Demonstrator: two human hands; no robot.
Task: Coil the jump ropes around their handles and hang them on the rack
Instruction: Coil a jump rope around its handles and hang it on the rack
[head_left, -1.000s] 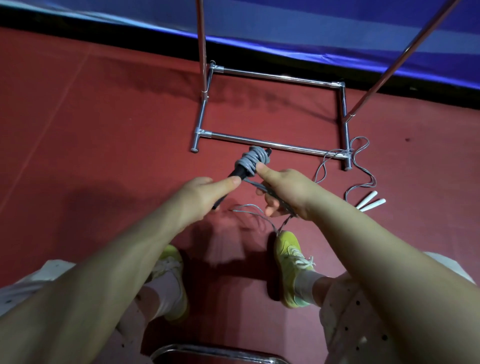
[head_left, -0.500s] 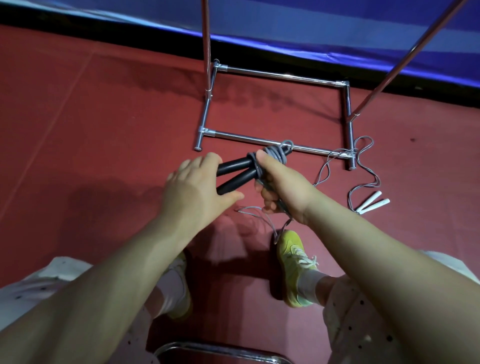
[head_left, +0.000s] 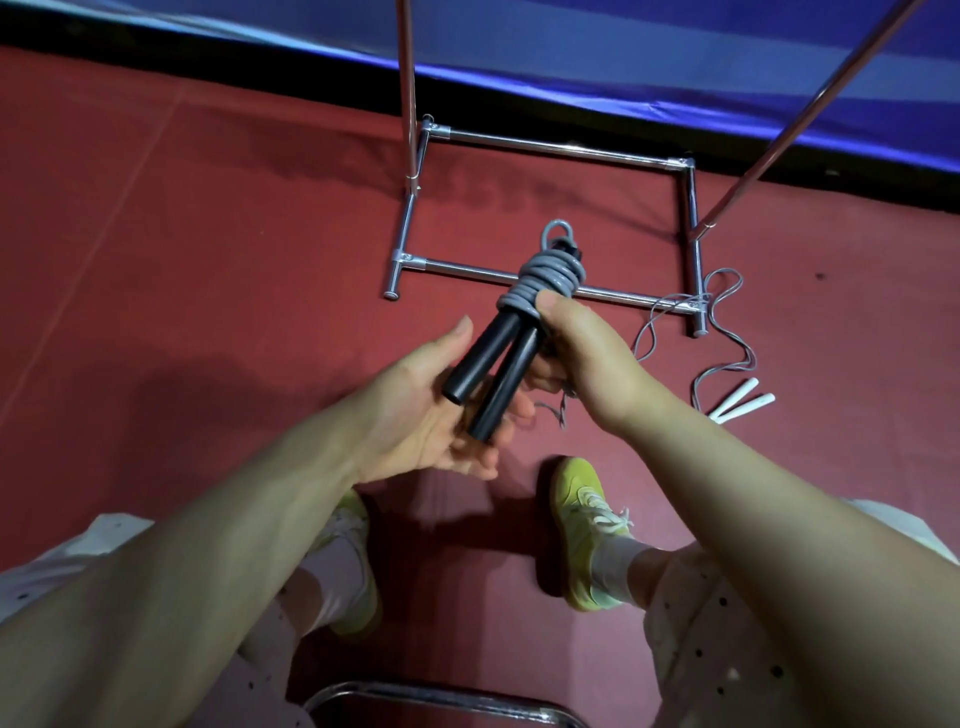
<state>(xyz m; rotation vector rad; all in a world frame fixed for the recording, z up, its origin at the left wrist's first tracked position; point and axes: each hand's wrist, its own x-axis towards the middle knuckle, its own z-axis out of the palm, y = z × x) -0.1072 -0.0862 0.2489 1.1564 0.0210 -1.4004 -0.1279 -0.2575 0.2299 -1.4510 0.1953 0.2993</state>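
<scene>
Item one, a jump rope with two black handles (head_left: 491, 371): the right hand (head_left: 582, 358) is gripping it at the top of the handles, thumb pressed against the lowest turn of the grey cord (head_left: 545, 278), the other fingers curled round the far side and mostly hidden; this grip is likely pinning the coil so the turns are not slipping loose. A small loop of cord is standing up above the winding, probably meant as the part that goes over a bar. The left hand (head_left: 431, 415) is lying open beneath the handle ends, palm up, fingers loosely spread and only lightly touching, apparently steadying rather than gripping. A short frayed tail is dangling below the right hand. The bundle is being held in the air above the red floor (head_left: 208, 270), in front of the near bar of the rack (head_left: 457, 267). Winding is looking nearly finished; hanging is not yet done. Item two, a second rope with white handles (head_left: 743, 400): it is lying uncoiled on the floor by the near right corner of the rack base, its thin cord (head_left: 722, 332) trailing over that corner. Containers: none are showing; the rack's lower frame is carrying nothing except that stray cord, and its upper bars are running out of view. A curved metal frame (head_left: 441, 699) is showing at the bottom edge; what it is cannot be told.
</scene>
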